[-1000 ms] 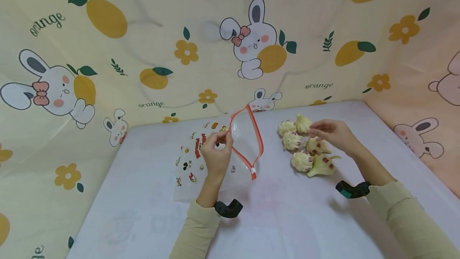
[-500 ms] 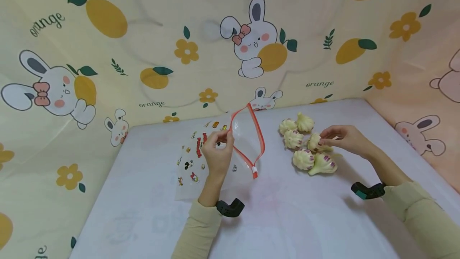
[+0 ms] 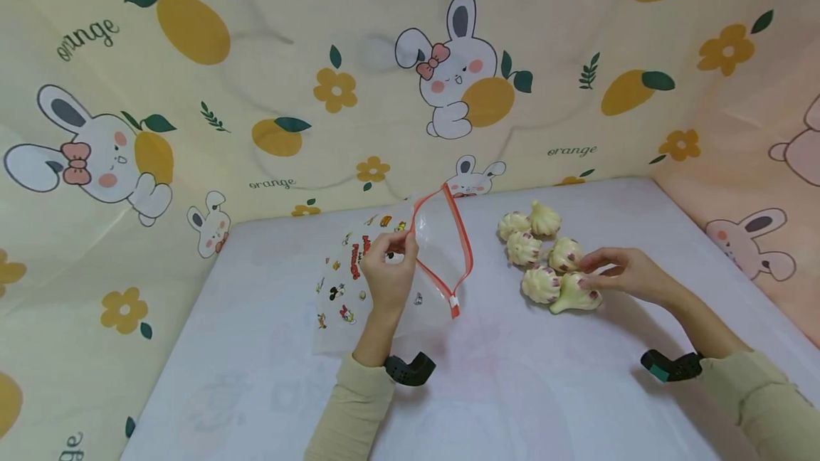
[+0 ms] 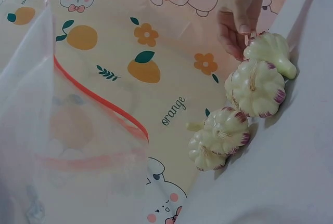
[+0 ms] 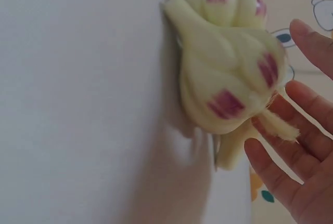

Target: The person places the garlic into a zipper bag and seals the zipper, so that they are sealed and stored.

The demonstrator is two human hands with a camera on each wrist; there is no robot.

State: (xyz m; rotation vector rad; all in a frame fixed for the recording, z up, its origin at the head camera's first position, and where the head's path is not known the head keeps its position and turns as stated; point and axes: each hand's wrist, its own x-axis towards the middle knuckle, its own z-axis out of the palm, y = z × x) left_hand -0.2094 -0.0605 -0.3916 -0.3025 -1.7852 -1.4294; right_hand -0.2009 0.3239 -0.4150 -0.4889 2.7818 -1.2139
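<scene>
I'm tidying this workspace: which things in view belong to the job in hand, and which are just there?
Seemingly part of the job:
red-trimmed zip bag, pinched by the left hand
six garlic bulbs, the right hand beside them

Just there:
white tabletop
bunny-print backdrop
black wrist devices

Six garlic bulbs [image 3: 541, 284], one zip bag [image 3: 346, 283], two black wrist cameras [image 3: 410, 370], one table [image 3: 243, 333].

The backdrop [image 3: 378, 84] reads "orange"; red lettering [image 3: 356, 260] on the bag [image 3: 342, 336] seems illegible.
</scene>
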